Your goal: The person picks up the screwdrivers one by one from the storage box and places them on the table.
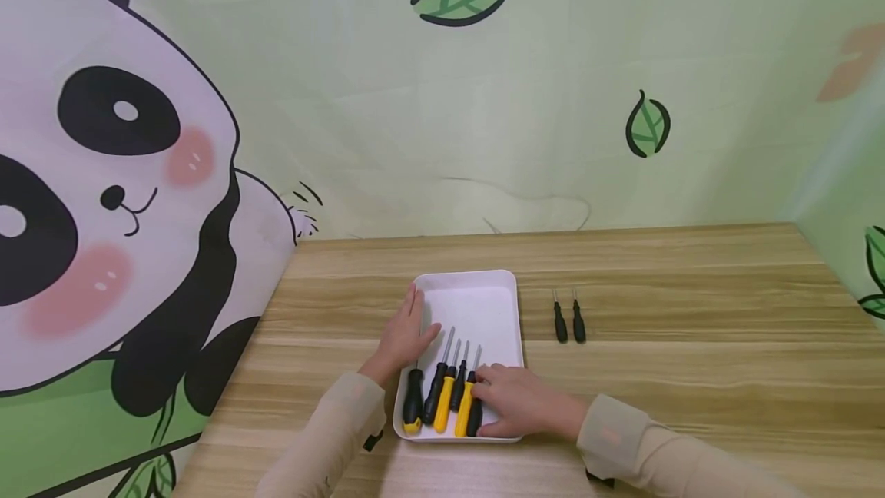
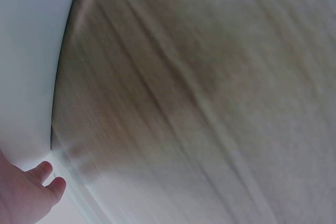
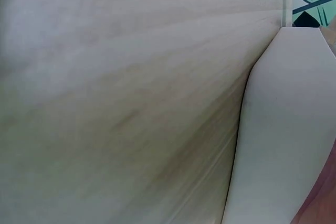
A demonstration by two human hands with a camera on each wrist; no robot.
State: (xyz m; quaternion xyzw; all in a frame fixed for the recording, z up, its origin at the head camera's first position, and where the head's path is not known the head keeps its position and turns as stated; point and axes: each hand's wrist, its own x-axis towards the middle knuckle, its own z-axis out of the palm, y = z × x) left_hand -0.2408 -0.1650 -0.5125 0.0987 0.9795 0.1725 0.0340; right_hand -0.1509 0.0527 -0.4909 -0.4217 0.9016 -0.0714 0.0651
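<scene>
In the head view a white tray point(image 1: 472, 297) holds a row of several screwdrivers. My left hand point(image 1: 403, 333) rests over the tray's left side, fingers straight and thumb inside the rim. Below it lies a large black screwdriver point(image 1: 413, 394) with a yellow end. Yellow-handled screwdrivers point(image 1: 445, 404) alternate with black ones towards the right. My right hand point(image 1: 522, 400) reaches over the right rim, fingers bent and thumb lower down, holding the rightmost black screwdriver point(image 1: 474, 417); its upper part is hidden. The left wrist view shows fingertips point(image 2: 55, 186) beside the tray.
Two small black screwdrivers point(image 1: 570, 323) lie side by side on the wooden table point(image 1: 691, 313), right of the tray. A backdrop printed with a panda point(image 1: 124, 175) and leaves stands along the table's back and left. The right wrist view shows mostly table and the tray's outer wall point(image 3: 283, 114).
</scene>
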